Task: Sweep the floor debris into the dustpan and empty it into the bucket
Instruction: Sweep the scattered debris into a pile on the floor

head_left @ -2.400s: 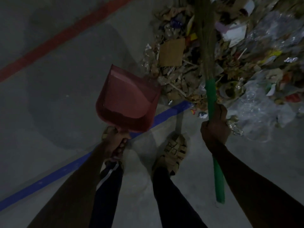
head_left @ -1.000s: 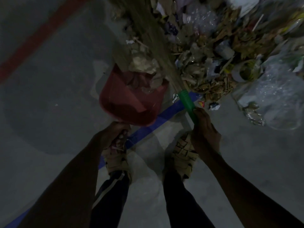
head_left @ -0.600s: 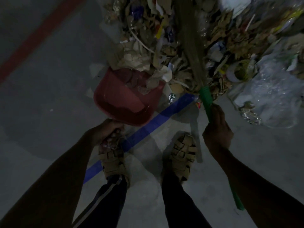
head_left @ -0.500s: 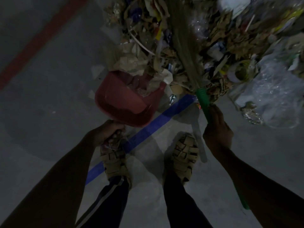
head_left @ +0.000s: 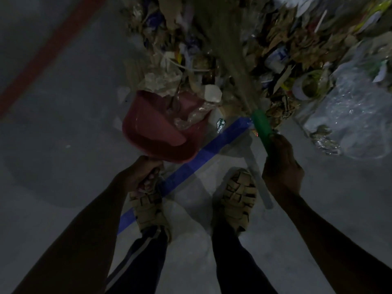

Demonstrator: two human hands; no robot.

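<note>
1. The left hand (head_left: 144,172) is curled tightly round the handle of the red dustpan (head_left: 161,128), which tilts with its mouth against the near edge of the debris pile (head_left: 265,45).
2. Crumpled paper and clear plastic wrap (head_left: 191,117) already lie in the dustpan's mouth, and a white scrap sits just at its right corner.
3. The right hand (head_left: 282,166) is wrapped round the green broom handle (head_left: 262,128); the straw bristles (head_left: 229,39) run up from there into the middle of the pile, blurred.
4. The pile fills the top of the view: brown leaves, torn cardboard, wrappers, paper bits, all tangled and pressed together.
5. A large heap of clear plastic bags (head_left: 356,115) lies to the right of the broom, touching the pile.
6. A blue floor line (head_left: 201,158) runs diagonally under the dustpan, between it and the person's feet; a small shiny wrapper lies just beside the line's upper end.
7. A red floor line (head_left: 48,52) crosses the top left, well apart from the debris.
8. Two tan woven sandals (head_left: 239,198) stand on the grey floor (head_left: 53,166) below the hands, the left one partly hidden by the left hand.
9. No bucket shows in this view.
</note>
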